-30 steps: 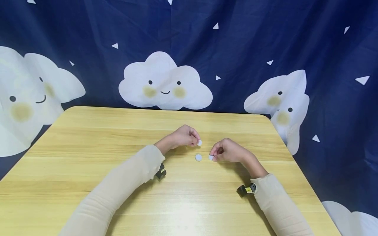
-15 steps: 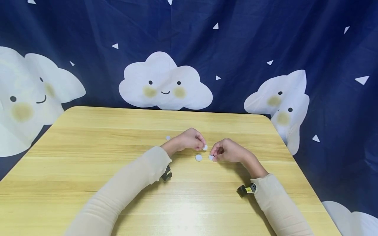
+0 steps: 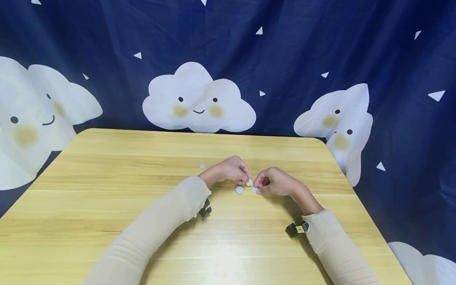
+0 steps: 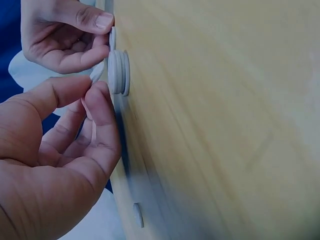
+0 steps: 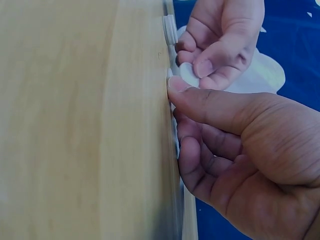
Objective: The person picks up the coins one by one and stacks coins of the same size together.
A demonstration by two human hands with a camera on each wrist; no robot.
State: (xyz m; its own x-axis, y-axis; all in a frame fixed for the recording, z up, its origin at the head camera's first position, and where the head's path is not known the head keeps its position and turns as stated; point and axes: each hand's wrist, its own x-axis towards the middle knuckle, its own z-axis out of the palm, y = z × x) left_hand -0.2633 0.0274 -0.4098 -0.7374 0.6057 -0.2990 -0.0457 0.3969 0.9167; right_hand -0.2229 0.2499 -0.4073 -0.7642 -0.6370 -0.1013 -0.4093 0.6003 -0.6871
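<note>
A white disc (image 5: 189, 75) is tilted near a low disc stack (image 4: 118, 72).

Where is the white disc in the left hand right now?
In the head view, the held disc is just right of centre, pinched by the left hand, left of the right hand and up-right of the disc stack.

- Indoor tabletop spot; the kind of room is unclear
- Navy curtain (image 3: 292, 51) printed with smiling clouds (image 3: 198, 92) and white triangles (image 3: 259, 31)
- Light wood-grain table (image 3: 89, 221) before it
</note>
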